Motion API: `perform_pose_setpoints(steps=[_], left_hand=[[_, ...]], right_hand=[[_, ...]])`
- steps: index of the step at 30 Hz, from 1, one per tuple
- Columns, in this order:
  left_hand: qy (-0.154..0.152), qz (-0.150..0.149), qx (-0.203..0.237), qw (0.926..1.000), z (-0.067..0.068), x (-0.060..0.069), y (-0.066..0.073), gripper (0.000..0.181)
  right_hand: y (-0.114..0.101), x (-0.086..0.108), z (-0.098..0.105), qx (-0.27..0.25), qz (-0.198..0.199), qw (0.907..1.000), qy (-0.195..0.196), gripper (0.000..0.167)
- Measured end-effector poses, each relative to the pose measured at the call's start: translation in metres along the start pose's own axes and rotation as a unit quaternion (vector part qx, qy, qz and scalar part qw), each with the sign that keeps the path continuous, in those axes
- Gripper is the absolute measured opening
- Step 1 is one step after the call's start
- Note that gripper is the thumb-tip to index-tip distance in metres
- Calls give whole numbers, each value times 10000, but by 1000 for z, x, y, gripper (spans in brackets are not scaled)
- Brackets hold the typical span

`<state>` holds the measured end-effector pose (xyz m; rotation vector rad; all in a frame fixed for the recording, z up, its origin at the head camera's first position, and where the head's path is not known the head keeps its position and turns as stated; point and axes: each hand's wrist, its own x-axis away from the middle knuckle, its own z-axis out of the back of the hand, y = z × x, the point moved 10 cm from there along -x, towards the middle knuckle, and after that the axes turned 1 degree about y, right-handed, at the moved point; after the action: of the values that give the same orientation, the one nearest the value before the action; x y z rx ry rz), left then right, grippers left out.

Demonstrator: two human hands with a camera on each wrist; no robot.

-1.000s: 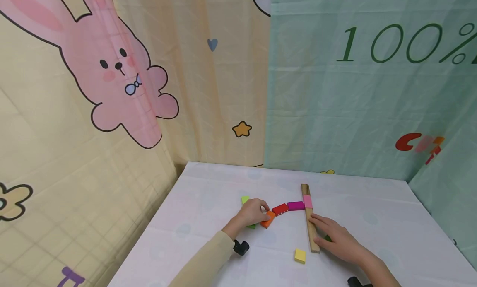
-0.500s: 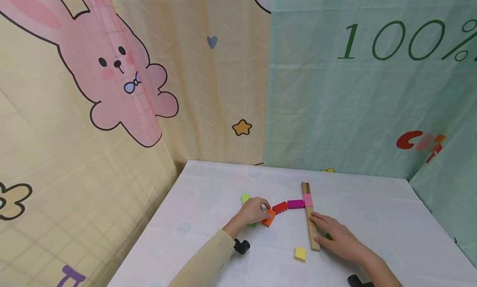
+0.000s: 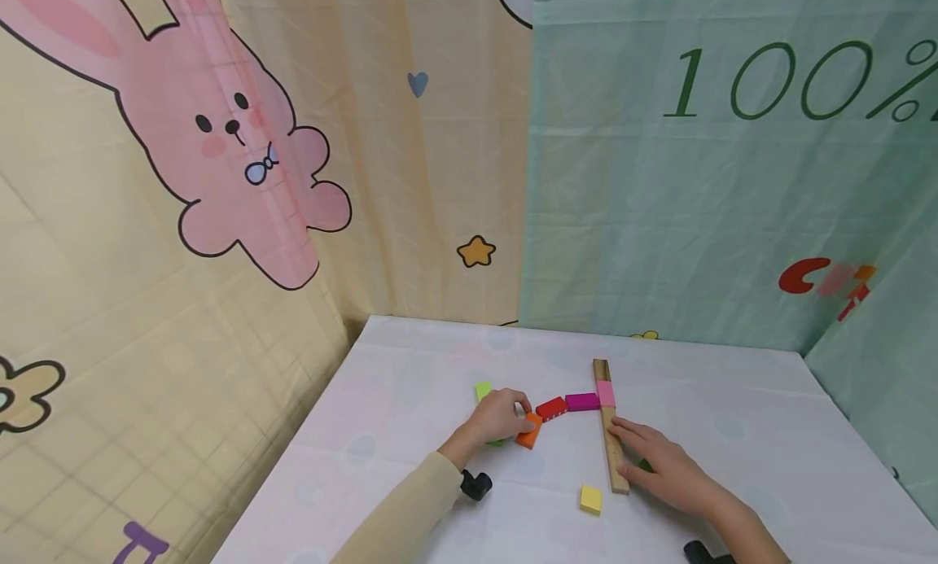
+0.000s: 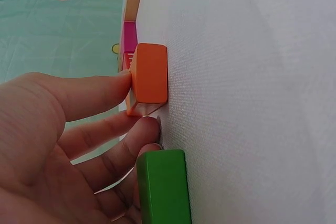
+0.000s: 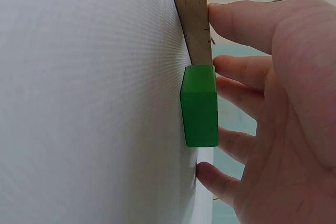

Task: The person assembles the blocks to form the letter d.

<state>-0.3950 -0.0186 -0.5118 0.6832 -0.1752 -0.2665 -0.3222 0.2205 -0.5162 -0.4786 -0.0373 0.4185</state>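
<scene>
My left hand (image 3: 498, 416) pinches an orange block (image 3: 529, 432) between thumb and fingers; in the left wrist view the orange block (image 4: 151, 74) lies on the cloth, with a green block (image 4: 165, 187) below the fingers. To its right lie a red block (image 3: 551, 408) and a magenta block (image 3: 582, 402), which reaches a pink block (image 3: 605, 393) at the wooden bar (image 3: 615, 458). My right hand (image 3: 670, 473) rests its thumb and fingers on the bar's right side. Under that palm sits a green block (image 5: 200, 111), beside the bar (image 5: 194, 22).
A yellow block (image 3: 590, 500) lies on the white table (image 3: 352, 499), left of the bar's near end. A lime green block (image 3: 483, 391) shows behind my left hand. Printed curtains (image 3: 440, 165) stand along the table's back and sides.
The orange block has shifted slightly to the right and turned a little in my left hand's pinch. My right hand keeps its place on the bar.
</scene>
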Motion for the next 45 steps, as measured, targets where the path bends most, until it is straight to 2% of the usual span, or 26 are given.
perform_pose_setpoints(steps=[11, 17, 27, 37, 45], left_hand=[[-36, -12, 79, 10000, 1, 2, -1, 21], [-32, -92, 311, 9995, 12, 3, 3, 33], [-118, -258, 303, 9991, 27, 6, 5, 32], [-276, -803, 480, 9952, 38, 16, 0, 33], [-285, -1007, 466, 9934, 46, 26, -14, 32]], right_hand=[[2, 0, -4, -41, -72, 9999, -71, 72], [3, 0, -4, -46, -141, 9998, -106, 73], [4, 0, -3, -6, -164, 9998, -79, 73], [5, -1, -3, -12, -158, 9999, -62, 72], [3, -1, -2, -30, -134, 9999, -52, 71]])
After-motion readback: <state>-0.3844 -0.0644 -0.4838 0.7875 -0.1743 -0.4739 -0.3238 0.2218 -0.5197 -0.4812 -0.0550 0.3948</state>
